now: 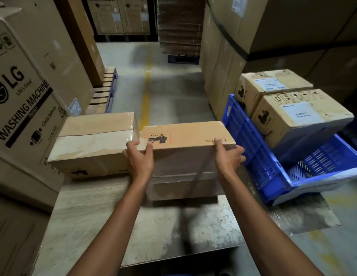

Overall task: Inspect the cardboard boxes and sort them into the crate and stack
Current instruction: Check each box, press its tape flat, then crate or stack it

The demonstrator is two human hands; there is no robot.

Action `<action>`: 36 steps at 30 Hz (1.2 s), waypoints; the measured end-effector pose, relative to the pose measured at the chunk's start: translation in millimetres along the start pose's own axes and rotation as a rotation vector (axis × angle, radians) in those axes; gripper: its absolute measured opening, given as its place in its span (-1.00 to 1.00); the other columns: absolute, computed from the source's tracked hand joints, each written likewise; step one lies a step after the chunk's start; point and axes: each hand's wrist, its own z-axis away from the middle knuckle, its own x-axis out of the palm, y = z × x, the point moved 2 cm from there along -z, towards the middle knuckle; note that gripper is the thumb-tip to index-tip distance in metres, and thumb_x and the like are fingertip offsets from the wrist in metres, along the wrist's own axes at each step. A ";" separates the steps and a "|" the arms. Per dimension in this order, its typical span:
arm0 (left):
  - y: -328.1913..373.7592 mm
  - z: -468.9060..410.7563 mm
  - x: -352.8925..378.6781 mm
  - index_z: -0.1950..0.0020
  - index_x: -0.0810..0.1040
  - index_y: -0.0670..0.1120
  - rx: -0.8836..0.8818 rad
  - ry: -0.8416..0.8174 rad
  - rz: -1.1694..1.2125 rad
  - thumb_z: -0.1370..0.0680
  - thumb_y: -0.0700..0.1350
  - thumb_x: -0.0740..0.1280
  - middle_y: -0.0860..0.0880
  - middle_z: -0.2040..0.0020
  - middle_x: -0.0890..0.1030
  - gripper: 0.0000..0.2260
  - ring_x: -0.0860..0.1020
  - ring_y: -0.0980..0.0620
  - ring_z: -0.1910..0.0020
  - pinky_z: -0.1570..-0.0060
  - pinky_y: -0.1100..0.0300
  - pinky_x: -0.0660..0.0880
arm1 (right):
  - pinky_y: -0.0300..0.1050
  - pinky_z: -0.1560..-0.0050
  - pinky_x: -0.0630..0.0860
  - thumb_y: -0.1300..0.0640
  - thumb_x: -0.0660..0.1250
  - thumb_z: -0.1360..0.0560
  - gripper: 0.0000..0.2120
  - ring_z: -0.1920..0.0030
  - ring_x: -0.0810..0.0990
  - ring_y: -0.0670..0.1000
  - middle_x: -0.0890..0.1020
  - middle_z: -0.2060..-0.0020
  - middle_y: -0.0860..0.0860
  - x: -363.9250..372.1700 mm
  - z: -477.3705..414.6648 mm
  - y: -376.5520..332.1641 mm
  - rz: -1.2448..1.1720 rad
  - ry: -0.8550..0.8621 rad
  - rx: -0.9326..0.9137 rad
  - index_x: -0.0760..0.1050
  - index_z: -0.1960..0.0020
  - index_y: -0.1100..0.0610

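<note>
A dim aisle of grey concrete floor [173,100], marked with a yellow line [146,96], runs between tall brown cartons [219,76] and a washing-machine carton [24,92].

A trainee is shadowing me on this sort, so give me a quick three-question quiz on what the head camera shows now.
1. True or false: the blue crate holds three boxes.
2. How many hands grip the centre box? A none, B one, C two.
3. Fill in: the big carton at far left reads "___ MACHINE".
Key: 1 false, it holds two, the far box and the near box. 2 C, left hand and right hand. 3 WASHING.
</note>
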 end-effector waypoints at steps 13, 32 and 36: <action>-37.7 48.2 -16.5 -0.28 0.44 -0.15 0.588 -0.079 -0.504 -0.49 -0.07 0.31 -0.21 -0.28 0.36 -0.62 0.41 -0.21 -0.26 -0.30 -0.28 0.40 | 0.38 -0.53 -0.07 -0.05 0.40 -0.50 -0.43 -0.57 0.12 0.23 0.28 -0.50 0.21 -17.3 33.2 56.9 0.434 0.147 -0.437 0.36 -0.42 0.14; -20.9 32.4 -19.1 0.03 0.61 -0.12 0.875 -0.272 -0.627 -0.53 -0.02 0.24 -0.07 0.07 0.54 -0.78 0.52 -0.08 0.07 0.12 0.00 0.53 | 0.03 0.11 0.38 -0.15 0.22 -0.47 -0.69 0.02 0.53 0.13 0.58 0.03 0.04 42.4 82.6 34.0 0.814 -0.096 -1.213 0.53 0.03 0.07; -4.3 10.9 -4.5 -0.34 0.51 -0.08 0.740 -0.403 -0.744 -0.61 -0.01 0.26 -0.17 -0.40 0.42 -0.67 0.37 -0.15 -0.40 -0.32 -0.05 0.42 | 0.05 0.06 0.34 -0.22 0.17 -0.51 -0.62 -0.07 0.45 0.13 0.52 -0.07 0.08 59.1 68.9 4.8 1.010 -0.198 -1.107 0.49 -0.10 0.04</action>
